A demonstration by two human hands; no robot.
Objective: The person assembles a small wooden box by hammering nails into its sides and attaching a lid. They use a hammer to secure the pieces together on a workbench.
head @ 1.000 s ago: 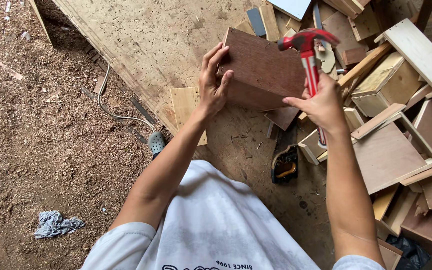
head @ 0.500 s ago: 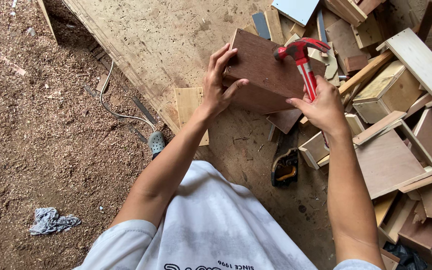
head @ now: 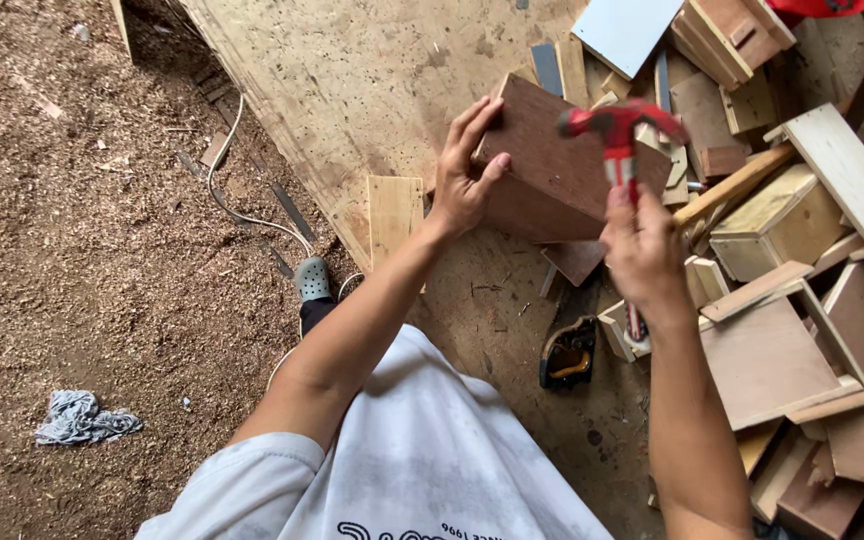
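My left hand [head: 467, 170] grips the left edge of a brown wooden box [head: 552, 165] and steadies it on a large plywood sheet [head: 372, 70]. In my right hand [head: 642, 245] is a red hammer [head: 617, 130], held by the handle. Its head hovers over the box's upper right part, slightly blurred.
Several wooden boxes and loose boards [head: 792, 300] are piled at the right. A black and yellow tape measure [head: 567, 355] lies on the plywood below the box. A white cable [head: 242, 200] and a grey rag [head: 82, 415] lie on the sawdust floor at the left, near my grey shoe [head: 314, 280].
The hammer head has shifted slightly left over the box while my right hand stays on the handle. My left hand keeps its hold on the box's edge.
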